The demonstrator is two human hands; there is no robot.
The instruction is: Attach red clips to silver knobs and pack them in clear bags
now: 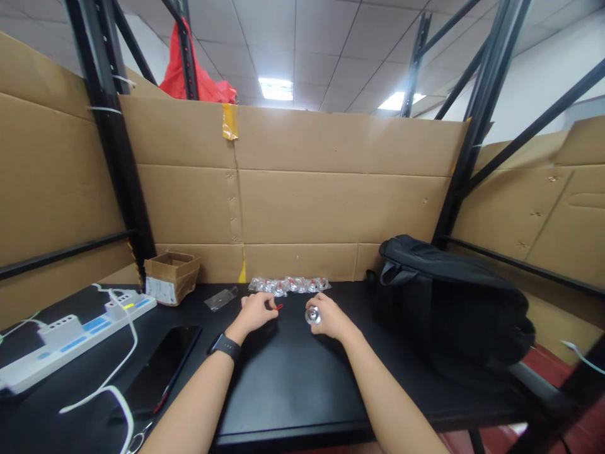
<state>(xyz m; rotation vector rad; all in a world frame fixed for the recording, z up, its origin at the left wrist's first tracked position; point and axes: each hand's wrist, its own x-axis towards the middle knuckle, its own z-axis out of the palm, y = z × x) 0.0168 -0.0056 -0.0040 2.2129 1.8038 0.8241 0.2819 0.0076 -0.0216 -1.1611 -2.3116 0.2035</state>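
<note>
My left hand (256, 311), with a dark watch on its wrist, pinches a small red loop (279, 307) that sticks out past the fingertips. In my right hand (328, 317) is a round, shiny metal part (312, 314), its circular face turned towards me; its exact kind I cannot make out. The two hands are apart above the black table. Just behind them lies a row of small clear bags (293, 285) with shiny and red pieces inside. A flat clear plastic bag (221, 299) rests left of my left hand.
On the left are an open cardboard box (172, 277), a white power strip (80, 337) with cables, a dark phone (163, 366) and scissors (138, 439). A black backpack (449, 302) fills the right side. Cardboard walls (340, 202) and black rack posts (113, 139) enclose the table.
</note>
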